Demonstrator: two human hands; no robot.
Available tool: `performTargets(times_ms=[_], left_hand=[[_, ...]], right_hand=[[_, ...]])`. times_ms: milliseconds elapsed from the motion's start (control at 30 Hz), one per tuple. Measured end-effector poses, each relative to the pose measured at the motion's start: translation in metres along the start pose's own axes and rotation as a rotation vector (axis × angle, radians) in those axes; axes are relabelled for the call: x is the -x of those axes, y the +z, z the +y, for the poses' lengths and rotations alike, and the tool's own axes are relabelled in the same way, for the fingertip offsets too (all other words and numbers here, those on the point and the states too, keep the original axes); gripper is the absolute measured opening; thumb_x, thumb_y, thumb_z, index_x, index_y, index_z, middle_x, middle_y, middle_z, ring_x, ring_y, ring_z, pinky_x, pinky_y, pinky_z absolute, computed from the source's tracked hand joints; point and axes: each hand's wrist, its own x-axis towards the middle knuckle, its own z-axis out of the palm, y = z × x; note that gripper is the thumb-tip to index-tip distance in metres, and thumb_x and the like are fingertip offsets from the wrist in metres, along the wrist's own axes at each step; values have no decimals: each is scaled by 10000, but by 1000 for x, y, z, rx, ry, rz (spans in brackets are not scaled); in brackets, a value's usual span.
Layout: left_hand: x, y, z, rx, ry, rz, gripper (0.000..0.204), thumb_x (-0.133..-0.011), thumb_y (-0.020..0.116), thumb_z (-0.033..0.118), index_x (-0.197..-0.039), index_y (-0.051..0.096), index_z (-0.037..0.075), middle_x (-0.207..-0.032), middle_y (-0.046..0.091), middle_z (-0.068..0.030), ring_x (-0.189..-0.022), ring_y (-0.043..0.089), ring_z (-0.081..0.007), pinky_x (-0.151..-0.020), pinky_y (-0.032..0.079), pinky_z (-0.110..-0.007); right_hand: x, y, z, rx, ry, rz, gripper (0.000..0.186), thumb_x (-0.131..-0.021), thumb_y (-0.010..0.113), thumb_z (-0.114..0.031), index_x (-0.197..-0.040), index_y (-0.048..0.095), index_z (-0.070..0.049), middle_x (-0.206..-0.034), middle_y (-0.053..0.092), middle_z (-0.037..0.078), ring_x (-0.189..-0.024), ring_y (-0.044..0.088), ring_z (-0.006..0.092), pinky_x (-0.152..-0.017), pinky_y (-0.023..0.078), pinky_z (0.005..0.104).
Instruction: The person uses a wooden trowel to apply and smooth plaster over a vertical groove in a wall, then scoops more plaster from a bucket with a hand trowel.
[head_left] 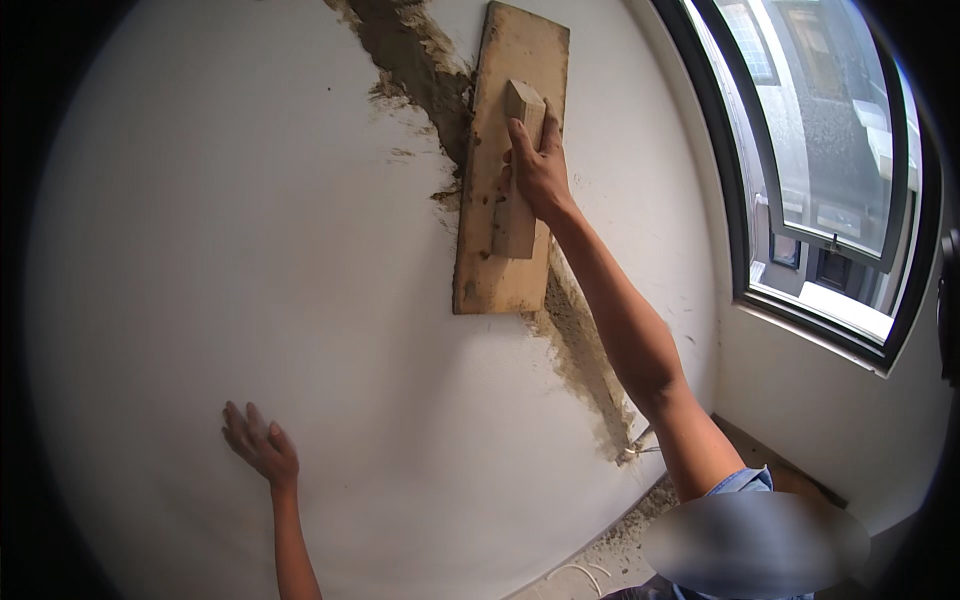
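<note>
My right hand (540, 178) is wrapped round the handle of a wooden plastering float (483, 255). The float's long board stands nearly upright against the white wall (230, 250), over a strip of wet brown mortar (405, 65). The strip runs slantwise from the top down to the lower right, and the board hides its middle part. At the lower left, my left hand (262, 450) rests on or close to the wall with its fingers spread and nothing in it.
A dark-framed window (740, 270) with a tilted pane is at the right. Cables (640, 452) stick out of the wall at the strip's lower end. Below, the floor (625, 540) carries grit and a loose white cable (580, 570).
</note>
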Motion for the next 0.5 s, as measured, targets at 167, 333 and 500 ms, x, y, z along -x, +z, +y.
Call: performTargets(times_ms=[167,333,500], left_hand=[[-5,-5,1,28,-2,-5,467,-1034,300,352,-1421,369,100,-1507,317,-184,-1402,296,-375,-1130,203,-580],[-3,1,4,-2,-19,-13,474,-1033,301,353,-1431,361,100,-1503,324,-185,-1399,304,-372,-1133,204,-576],[-2,-8,0,27,-5,-9,472,-1030,322,346,-1405,394,68,-1504,323,-198,-1397,302,-381,-1132,190,-570]], right_hand=[[33,-16,33,102,-96,38,684,-966,545,-325,-1504,197,-85,-1402,416,229,-1264,462,323,-1027,403,395],[0,-4,19,94,-115,32,685,-962,547,-313,-1502,202,-72,-1384,425,228,-1266,455,317,-1023,405,384],[-28,14,-30,64,40,-29,681,-957,560,-318,-1495,228,-64,-1192,564,211,-906,643,251,-826,524,361]])
